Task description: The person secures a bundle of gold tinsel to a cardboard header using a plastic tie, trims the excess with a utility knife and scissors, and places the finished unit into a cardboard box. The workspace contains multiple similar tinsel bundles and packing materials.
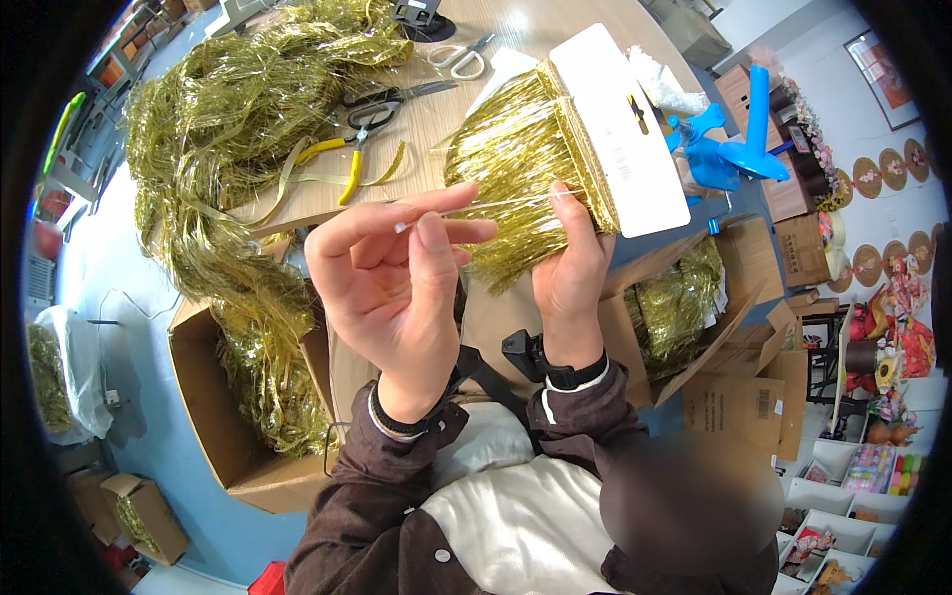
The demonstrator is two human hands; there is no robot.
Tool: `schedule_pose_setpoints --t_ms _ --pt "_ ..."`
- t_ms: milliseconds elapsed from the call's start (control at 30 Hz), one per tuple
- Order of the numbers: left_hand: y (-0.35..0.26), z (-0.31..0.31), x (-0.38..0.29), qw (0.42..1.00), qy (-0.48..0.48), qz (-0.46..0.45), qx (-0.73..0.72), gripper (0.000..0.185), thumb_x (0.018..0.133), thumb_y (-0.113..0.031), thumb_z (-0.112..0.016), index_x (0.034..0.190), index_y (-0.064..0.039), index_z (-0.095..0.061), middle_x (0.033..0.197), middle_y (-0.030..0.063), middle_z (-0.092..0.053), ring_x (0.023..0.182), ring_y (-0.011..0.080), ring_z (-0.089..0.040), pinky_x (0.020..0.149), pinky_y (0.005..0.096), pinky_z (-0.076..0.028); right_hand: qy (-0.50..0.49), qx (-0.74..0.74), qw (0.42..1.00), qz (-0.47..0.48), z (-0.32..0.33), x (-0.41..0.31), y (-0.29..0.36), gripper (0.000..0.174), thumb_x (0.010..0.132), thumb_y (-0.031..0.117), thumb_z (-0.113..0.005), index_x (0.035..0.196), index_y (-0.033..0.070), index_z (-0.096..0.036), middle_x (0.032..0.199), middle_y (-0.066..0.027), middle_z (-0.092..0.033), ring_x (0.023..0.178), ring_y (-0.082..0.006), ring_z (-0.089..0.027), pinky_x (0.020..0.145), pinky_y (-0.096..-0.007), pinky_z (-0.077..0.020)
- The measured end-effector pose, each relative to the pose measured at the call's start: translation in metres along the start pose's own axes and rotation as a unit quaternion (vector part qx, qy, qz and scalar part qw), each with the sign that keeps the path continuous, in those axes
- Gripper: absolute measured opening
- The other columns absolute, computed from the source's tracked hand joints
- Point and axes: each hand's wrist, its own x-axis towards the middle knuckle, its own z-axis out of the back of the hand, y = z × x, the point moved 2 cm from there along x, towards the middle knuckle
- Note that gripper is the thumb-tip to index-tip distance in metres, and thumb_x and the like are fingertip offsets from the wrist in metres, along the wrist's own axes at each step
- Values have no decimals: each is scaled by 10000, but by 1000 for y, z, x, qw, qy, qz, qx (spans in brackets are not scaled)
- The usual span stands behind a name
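Note:
My left hand [394, 282] is raised with a thin white plastic tie [506, 201] between its thumb and fingers, the tie's small blunt head beside the thumb. From there the tie runs across to the right thumb. My right hand [573, 279] grips a folded bundle of gold tinsel fringe [509, 160] near its braided top edge, thumb on the front. Along that edge sits a white header card [617, 141] with a hanging slot and printed writing. The fingers behind the bundle are mostly hidden. How the tie passes around the fringe cannot be made out.
A wooden table [424, 126] bears heaped gold tinsel [238, 111], white-handled scissors [465, 61], black scissors [401, 93] and yellow-handled pliers [353, 163]. Blue equipment [714, 156] stands at right. Cardboard boxes holding tinsel flank me, left [201, 394] and right [744, 260].

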Motion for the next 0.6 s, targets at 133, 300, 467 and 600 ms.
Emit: schedule_pose_setpoints --t_ms 133,300,467,600 --pt "3 -5 -2 1000 1 -10 -8 231 1057 -15 -591 1213 -34 -422 1111 261 -737 818 240 -777 647 231 -580 -1 0 1000 8 0 -1 0 431 970 19 -614 1398 1 -572 1310 -87 -624 1179 -187 -617 1035 -368 -519" --pt "4 -3 -2 1000 -1 -21 -23 244 1055 -19 -600 1216 -30 -417 1121 266 -734 826 243 -778 636 236 -582 -2 3 1000 2 0 -2 1 431 968 19 -621 1396 2 -573 1303 -85 -628 1177 -181 -617 1038 -366 -515" --pt "7 -8 -3 998 39 30 -40 221 1045 -4 -616 1206 -7 -464 1139 253 -733 873 236 -777 677 236 -589 1 1 1000 0 -1 -5 -1 410 972 18 -623 1380 3 -584 1290 -77 -636 1157 -174 -619 1015 -351 -514" --pt "13 -13 -5 991 53 109 -54 153 1019 38 -641 1154 22 -570 1137 190 -743 950 194 -758 777 256 -596 4 -2 1000 3 -2 -6 -4 409 976 12 -618 1383 2 -583 1292 -76 -637 1150 -175 -622 1000 -340 -514"
